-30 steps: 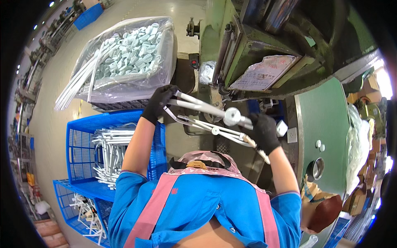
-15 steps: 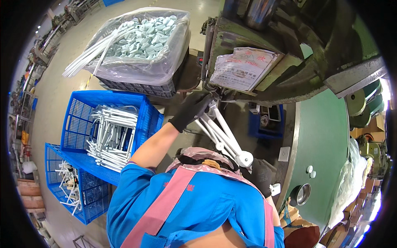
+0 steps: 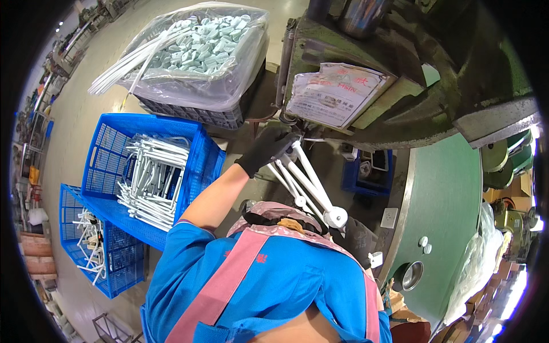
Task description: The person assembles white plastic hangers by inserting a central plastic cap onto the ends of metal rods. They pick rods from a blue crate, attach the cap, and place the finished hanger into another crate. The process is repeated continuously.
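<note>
My left hand [image 3: 266, 151], in a black glove, is closed round the upper end of a white tubular frame [image 3: 311, 182], right under the machine's working head. The frame is made of several white rods that slant down to the right, with round white knobs at the lower ends. At the larger round end [image 3: 335, 217] is my right hand [image 3: 360, 241], also in a dark glove. Its fingers are mostly hidden behind the frame and my body, so their grip cannot be made out. The frame's tip is covered by my left fingers.
A green machine [image 3: 394, 108] with a paper label overhangs my hands. To the left stand a blue crate [image 3: 94, 171] of white rod frames, a lower blue crate [image 3: 123, 266], and a bag-lined bin [image 3: 194, 114] of pale plastic pieces. A green table [image 3: 434, 217] holds a metal bowl [image 3: 412, 275].
The view has shifted slightly, so the surroundings sit a little differently. Both hands stay at the white frame, which keeps nearly the same place under the machine.
</note>
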The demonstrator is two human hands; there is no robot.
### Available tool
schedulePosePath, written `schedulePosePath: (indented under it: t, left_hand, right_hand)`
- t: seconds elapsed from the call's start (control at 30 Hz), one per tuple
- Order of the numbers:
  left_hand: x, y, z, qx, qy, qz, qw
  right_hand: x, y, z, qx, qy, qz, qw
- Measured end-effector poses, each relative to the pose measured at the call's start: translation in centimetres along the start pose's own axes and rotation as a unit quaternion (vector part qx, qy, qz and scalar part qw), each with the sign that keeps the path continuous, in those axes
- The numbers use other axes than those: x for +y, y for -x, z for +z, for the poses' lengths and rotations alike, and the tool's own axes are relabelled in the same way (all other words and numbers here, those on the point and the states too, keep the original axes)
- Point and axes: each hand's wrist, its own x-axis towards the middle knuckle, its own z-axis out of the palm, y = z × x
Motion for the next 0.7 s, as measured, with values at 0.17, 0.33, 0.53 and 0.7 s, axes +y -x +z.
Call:
schedulePosePath:
  t: [0.17, 0.33, 0.53, 0.7]
  left_hand:
    - [1.1, -0.2, 0.2, 0.016, -0.028, -0.001, 0.999]
    - [-1.5, -1.3, 0.4, -0.018, -0.049, -0.036, 0.998]
    - [-2.4, -1.2, 0.8, 0.01, 0.036, -0.022, 0.999]
    - [-1.4, -1.0, 0.9, -0.005, 0.051, -0.025, 0.998]
  right_hand:
    - [-0.1, -0.1, -0.3, -0.016, -0.011, 0.008, 1.0]
    - [-0.7, 0.0, -0.9, -0.011, 0.03, 0.0, 0.999]
    - [-0.3, -0.1, -0.8, -0.044, 0.037, 0.004, 0.998]
    - [2.2, 1.4, 2.9, -0.029, -0.023, 0.021, 0.999]
